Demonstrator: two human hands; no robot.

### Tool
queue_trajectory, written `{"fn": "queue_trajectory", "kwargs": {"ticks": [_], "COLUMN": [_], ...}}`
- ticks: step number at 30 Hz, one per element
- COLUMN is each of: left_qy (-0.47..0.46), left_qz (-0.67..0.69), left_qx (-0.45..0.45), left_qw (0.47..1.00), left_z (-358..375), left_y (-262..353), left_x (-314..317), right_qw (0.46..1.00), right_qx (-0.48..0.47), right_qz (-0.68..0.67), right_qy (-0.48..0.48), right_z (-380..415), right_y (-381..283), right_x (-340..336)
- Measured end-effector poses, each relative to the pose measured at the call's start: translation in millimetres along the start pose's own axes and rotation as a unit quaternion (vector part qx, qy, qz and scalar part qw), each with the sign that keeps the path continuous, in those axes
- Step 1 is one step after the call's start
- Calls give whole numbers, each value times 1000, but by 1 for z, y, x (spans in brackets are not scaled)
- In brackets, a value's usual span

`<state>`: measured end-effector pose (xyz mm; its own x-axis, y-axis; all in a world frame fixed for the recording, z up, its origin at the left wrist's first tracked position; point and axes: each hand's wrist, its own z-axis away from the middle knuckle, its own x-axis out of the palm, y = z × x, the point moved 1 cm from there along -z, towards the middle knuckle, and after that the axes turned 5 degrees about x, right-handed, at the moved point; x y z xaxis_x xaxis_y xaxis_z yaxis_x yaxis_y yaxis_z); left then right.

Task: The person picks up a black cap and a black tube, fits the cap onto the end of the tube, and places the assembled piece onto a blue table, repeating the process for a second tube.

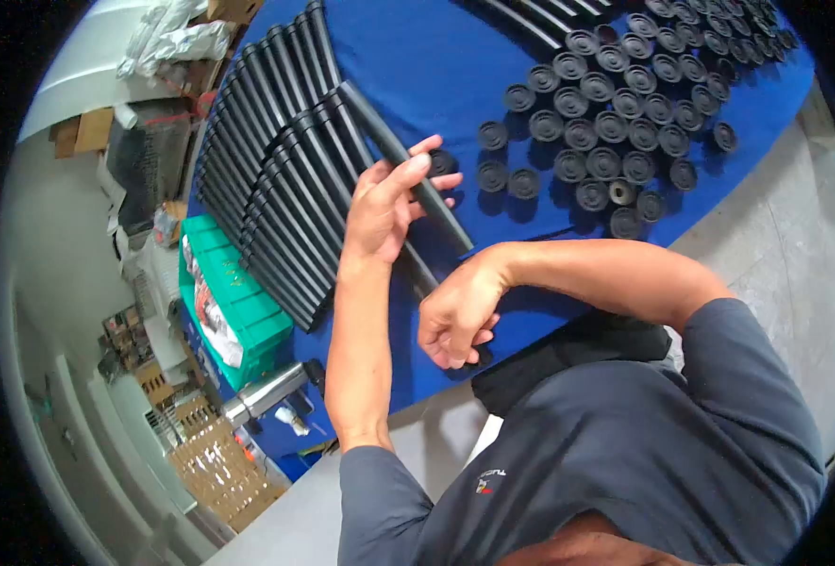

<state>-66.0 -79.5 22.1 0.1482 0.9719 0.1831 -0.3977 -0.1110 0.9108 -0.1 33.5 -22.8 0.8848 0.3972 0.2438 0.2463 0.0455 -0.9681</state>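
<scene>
My left hand point(389, 203) is closed around a long black tube point(450, 224), thumb on top and the fingertips spread past its far side. The tube slants from the tube row down toward my right forearm. Beneath it a second black tube point(417, 269) runs down to my right hand point(460, 311). The right hand is bent at the wrist near the front table edge, fingers curled over a black round cap point(479, 357) that is mostly hidden. Another black cap point(440, 163) lies just beyond my left fingers.
Black tubes point(276, 179) lie side by side in two overlapping rows on the blue tablecloth point(399, 57). Many ribbed round black caps point(611, 126) spread over the right side. A green crate point(262, 321) and a silver cylindrical tool point(271, 391) are at the left edge.
</scene>
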Motion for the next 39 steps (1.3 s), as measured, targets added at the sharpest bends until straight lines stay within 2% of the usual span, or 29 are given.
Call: {"fn": "queue_trajectory", "kwargs": {"ticks": [1, 4, 7, 9, 10, 14, 16, 19, 21, 25, 29, 32, 33, 35, 39], "left_qy": [8, 9, 22, 37, 34, 94, 140, 199, 207, 269, 252, 229, 217, 205, 177], "left_qz": [-21, 24, 98, 225, 239, 237, 202, 195, 183, 90, 55, 47, 32, 30, 39], "left_qx": [10, 45, 146, 209, 249, 359, 389, 384, 367, 306, 298, 312, 309, 316, 294], "left_qw": [1000, 999, 984, 951, 938, 898, 888, 880, 888, 909, 919, 921, 925, 926, 938], "left_z": [3, 23, 61, 90, 102, 150, 168, 181, 182, 175, 172, 169, 170, 168, 167], "left_y": [2, 14, 22, 19, 14, -10, -23, -39, -46, -51, -62, -63, -68, -61, -62], "left_x": [3, -5, -21, -29, -33, -28, -30, -26, -19, 4, 5, 9, 3, 14, 13], "right_qw": [1000, 1000, 997, 991, 985, 934, 915, 894, 871, 873, 887, 906, 903, 901, 901], "right_qx": [0, -24, -31, -43, -47, -83, -120, -150, -187, -198, -152, -82, -94, -125, -71], "right_qz": [-2, -6, -15, -39, -50, -112, -101, -82, -68, -87, -86, -15, -15, -95, -68], "right_qy": [1, 12, 66, 123, 160, 328, 371, 413, 450, 437, 428, 415, 420, 406, 423], "right_z": [1, 0, 0, 1, -1, -1, -5, -4, -9, -8, -1, 3, -2, -4, 2], "right_y": [1, 2, -1, -2, -1, -5, -1, -4, -2, -2, -7, -14, -7, -7, -14], "right_x": [0, 1, 0, -1, -5, -5, -8, -9, -8, -11, -9, -8, -8, -4, -7]}}
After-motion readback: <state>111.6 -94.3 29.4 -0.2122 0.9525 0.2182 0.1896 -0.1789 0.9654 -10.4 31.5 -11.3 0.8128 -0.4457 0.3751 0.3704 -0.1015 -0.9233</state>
